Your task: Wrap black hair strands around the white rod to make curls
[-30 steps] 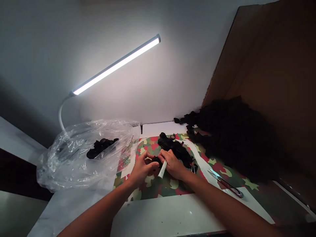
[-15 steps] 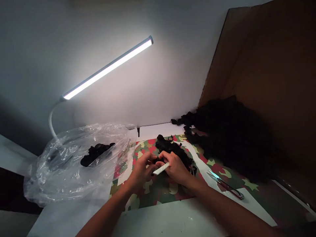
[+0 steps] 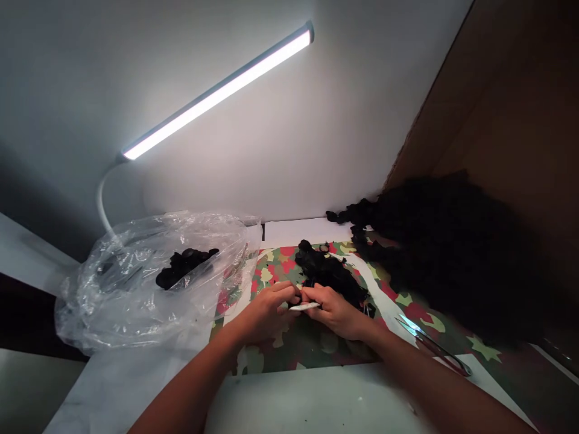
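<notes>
My left hand (image 3: 274, 306) is closed, its fingertips pinched on a small black piece (image 3: 295, 299) that is mostly hidden. Close against it, my right hand (image 3: 332, 308) grips a slim white stick-like tool (image 3: 305, 307), whose tip points left towards the left hand. The fingertips of both hands nearly meet. Just behind them lies a heap of black pieces (image 3: 328, 268), some of them round, on a camouflage-patterned sheet (image 3: 316, 355).
Tweezers (image 3: 436, 346) lie on the right. A large dark black heap (image 3: 452, 259) rests against a cardboard panel (image 3: 511, 120). At left, a clear plastic bag (image 3: 136, 313) holds black pieces (image 3: 183, 265). A lit lamp (image 3: 221, 90) reaches overhead.
The view has shifted, so the scene sits further right and the lamp higher. The white tool has turned from slanted to nearly level and shows a narrower side. Both hands stay together.
</notes>
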Demonstrator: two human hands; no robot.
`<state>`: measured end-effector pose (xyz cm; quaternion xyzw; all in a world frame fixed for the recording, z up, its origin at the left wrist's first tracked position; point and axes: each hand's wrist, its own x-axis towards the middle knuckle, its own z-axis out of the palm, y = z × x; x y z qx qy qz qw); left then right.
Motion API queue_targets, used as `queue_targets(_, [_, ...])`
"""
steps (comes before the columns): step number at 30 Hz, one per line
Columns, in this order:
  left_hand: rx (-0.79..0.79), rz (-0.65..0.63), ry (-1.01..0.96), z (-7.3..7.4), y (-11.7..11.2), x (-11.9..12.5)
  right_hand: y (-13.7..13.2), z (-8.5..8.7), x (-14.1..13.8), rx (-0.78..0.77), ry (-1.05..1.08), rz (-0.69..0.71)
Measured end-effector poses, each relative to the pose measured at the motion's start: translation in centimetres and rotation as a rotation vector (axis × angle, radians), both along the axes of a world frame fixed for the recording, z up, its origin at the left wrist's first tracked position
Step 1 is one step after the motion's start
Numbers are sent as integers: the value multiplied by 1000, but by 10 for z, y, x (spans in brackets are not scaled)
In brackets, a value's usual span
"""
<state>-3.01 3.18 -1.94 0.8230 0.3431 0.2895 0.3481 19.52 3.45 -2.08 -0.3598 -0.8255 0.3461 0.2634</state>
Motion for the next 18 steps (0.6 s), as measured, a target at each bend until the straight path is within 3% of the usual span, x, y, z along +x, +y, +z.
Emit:
queue_targets(5, [-157,96,-252,-1,8,-11,20,-4,22,70,-16,-310])
queue_targets(8, [-280,194,-404,-1,8,-8,22,-3,24,113,-45,-392])
queue_targets(12, [-322,272,-416,-1,3,2,8,1,8,155,-89,-407])
queue_targets(18, [-313,376,-334,-2,-9,15,-7,-3,-16,174,-275,-240])
